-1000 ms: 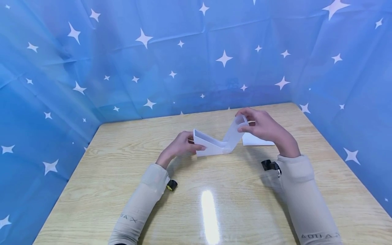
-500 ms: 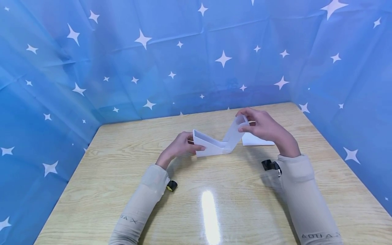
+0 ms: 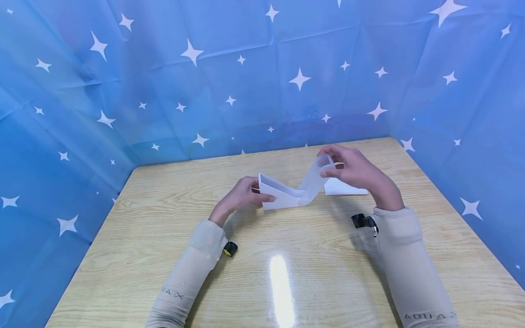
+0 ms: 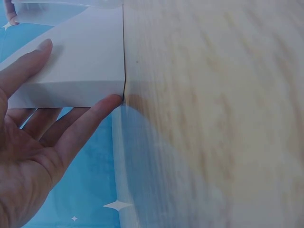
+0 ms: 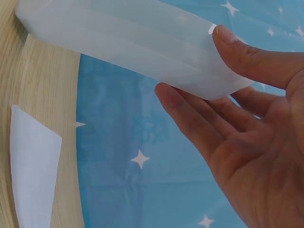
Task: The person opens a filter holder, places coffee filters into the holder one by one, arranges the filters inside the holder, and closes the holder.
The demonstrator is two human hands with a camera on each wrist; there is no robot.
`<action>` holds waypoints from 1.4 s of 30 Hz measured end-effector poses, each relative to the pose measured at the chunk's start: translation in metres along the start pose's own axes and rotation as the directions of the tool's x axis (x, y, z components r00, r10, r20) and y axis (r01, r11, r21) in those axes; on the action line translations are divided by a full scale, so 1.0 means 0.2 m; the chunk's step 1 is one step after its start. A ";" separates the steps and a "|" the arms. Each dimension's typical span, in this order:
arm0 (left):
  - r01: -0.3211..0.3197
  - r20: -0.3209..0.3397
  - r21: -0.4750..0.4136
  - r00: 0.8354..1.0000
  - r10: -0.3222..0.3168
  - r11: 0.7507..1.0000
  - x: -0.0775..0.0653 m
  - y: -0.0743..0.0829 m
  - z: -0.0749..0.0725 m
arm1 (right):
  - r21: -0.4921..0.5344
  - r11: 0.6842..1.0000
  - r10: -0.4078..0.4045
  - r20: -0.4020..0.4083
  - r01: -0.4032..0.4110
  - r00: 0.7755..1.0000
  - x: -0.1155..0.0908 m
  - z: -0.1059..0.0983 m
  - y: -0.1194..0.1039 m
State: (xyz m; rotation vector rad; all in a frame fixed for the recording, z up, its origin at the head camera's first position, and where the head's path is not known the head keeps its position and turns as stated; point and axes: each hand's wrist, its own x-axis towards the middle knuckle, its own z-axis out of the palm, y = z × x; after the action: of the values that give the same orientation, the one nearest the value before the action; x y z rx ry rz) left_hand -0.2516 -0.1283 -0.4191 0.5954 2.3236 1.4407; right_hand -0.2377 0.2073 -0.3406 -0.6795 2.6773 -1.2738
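My left hand [image 3: 242, 193] holds the end of a white, wedge-shaped, open-topped box [image 3: 279, 193]. In the left wrist view its thumb lies on the broad face of the box, with fingers along the lower edge and one fingertip at the corner. From the box's low end a translucent plastic sleeve [image 3: 312, 183] slants up to the right, so the two form a V. My right hand [image 3: 354, 168] grips the sleeve's raised open end. The right wrist view shows the thumb on one side of the sleeve [image 5: 118, 42] and fingers under the other.
Behind the sleeve, a flat white piece [image 3: 342, 187] like paper lies on the wooden table [image 3: 172, 273]. A blue star-patterned curtain [image 3: 246, 68] borders the table at the back and sides. Small black devices [image 3: 362, 221] hang at both wrists.
Almost nothing differs. The right hand has shifted very slightly to the right; both hands keep their hold on the box and sleeve.
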 end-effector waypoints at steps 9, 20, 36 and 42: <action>-0.009 -0.004 0.007 1.000 0.009 1.000 0.00 0.00 0.00 | -0.009 1.000 -0.001 -0.001 0.001 1.000 0.00 -0.01 0.00; -0.007 -0.005 0.020 1.000 0.007 1.000 0.00 0.00 0.00 | -0.024 1.000 0.005 0.002 -0.005 1.000 -0.01 -0.01 0.01; -0.012 -0.007 0.016 1.000 0.012 1.000 0.00 0.00 0.00 | -0.024 1.000 0.008 -0.007 -0.008 1.000 -0.01 -0.02 0.03; -0.007 -0.013 0.011 1.000 0.007 1.000 0.00 0.00 0.01 | -0.022 0.999 0.023 0.010 -0.023 1.000 -0.01 -0.03 0.03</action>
State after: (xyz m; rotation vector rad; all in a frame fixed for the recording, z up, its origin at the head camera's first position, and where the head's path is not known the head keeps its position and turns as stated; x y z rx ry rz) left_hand -0.2502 -0.1278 -0.4199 0.5991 2.3424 1.4401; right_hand -0.2388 0.2157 -0.3417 -0.6540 2.6870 -1.2338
